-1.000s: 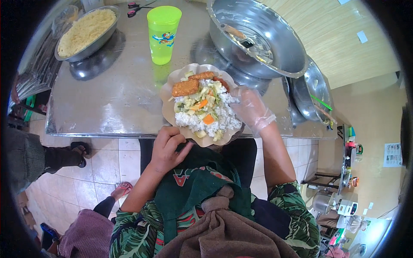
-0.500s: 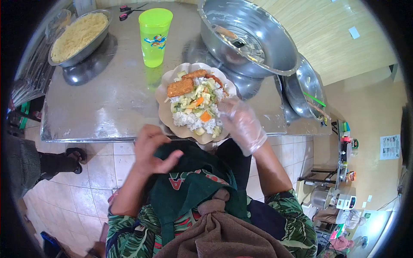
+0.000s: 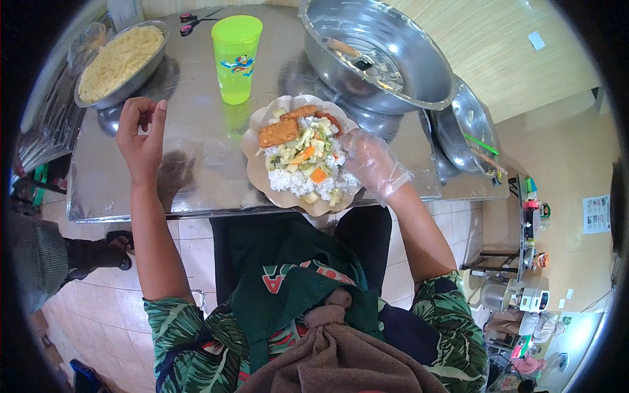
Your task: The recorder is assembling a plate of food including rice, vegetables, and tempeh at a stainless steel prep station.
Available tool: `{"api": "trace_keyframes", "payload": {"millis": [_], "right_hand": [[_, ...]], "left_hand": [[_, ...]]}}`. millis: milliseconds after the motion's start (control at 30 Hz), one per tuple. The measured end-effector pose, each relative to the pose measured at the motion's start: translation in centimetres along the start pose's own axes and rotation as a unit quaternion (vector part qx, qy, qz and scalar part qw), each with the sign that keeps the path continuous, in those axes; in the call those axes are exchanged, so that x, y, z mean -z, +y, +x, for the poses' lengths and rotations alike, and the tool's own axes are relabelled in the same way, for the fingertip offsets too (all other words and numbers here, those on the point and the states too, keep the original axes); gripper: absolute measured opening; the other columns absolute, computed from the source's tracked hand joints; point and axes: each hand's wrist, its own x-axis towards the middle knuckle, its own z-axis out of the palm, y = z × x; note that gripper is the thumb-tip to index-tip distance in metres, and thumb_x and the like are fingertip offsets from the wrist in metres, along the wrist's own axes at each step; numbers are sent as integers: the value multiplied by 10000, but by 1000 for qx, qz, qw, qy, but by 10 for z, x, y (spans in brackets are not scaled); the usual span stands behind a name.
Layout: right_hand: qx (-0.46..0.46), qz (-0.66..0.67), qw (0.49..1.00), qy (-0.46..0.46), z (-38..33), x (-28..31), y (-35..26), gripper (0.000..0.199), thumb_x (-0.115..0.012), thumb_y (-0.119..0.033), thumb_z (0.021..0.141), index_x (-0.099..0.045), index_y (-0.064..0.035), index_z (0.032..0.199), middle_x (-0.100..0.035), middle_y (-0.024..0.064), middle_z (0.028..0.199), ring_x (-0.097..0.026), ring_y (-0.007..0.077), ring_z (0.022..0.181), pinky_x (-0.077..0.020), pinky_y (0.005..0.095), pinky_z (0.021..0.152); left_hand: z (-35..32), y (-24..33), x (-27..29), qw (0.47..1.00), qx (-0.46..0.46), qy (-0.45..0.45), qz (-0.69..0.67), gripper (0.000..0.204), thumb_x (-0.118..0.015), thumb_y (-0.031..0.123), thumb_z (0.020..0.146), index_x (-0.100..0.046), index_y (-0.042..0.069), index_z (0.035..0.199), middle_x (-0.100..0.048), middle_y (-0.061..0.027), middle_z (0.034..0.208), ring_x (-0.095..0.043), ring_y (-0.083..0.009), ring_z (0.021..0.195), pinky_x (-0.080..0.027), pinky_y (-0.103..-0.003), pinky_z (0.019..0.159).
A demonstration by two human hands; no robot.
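Observation:
My right hand (image 3: 370, 164), in a clear plastic glove, is at the right side of a scalloped beige plate (image 3: 257, 171). Its fingers are bent together against the food, and what they pinch is hidden. White rice (image 3: 288, 181) fills the plate, topped with mixed vegetables (image 3: 304, 154) including carrot. Browned fried slabs (image 3: 278, 133) lie at the upper left, beside a reddish bit of food (image 3: 331, 122). Bare and raised over the table's left part, my left hand (image 3: 141, 131) has half-curled fingers, the thumb apart, and nothing in it.
A lime-green lidded tumbler (image 3: 236, 62) stands behind the plate. Far left is a metal basin of pale crumbs (image 3: 124, 62), with scissors (image 3: 193, 25) nearby. A large steel basin (image 3: 419, 72) holds a wooden-handled tool (image 3: 344, 49). Another steel basin (image 3: 468, 124) stands further right.
My left hand has swung from the table's front edge, by my lap, up and left over the table. My right hand stays at the plate, its fingers closer to the rice.

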Motion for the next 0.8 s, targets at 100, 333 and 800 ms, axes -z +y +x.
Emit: {"api": "trace_keyframes", "payload": {"millis": [100, 333, 800], "right_hand": [[-1, 29, 999, 28, 8, -1, 12, 399, -668, -75, 751, -676, -52, 1150, -680, 201, 1060, -664, 374, 946, -528, 416, 845], [-116, 263, 957, -35, -1, 40, -9, 301, -703, -144, 780, -706, -39, 1063, -685, 223, 1072, -686, 343, 900, -535, 395, 832], [-130, 119, 984, -23, -4, 22, -7, 323, -699, -98, 765, -702, -7, 1076, -679, 203, 1044, -672, 318, 894, -528, 376, 823]], "left_hand": [[-2, -2, -2, 1000, 24, -11, -5, 139, -693, 68, 899, -576, 20, 842, -548, 2, 835, -461, -68, 706, -375, -214, 628], [-7, -8, -1, 999, 49, -13, 1, 152, -698, 70, 896, -568, 19, 835, -527, 6, 810, -450, -72, 698, -375, -208, 636], [-6, -7, -5, 998, 47, -28, -10, 184, -713, 76, 873, -553, 18, 802, -518, -6, 778, -438, -97, 689, -355, -234, 614]]}}
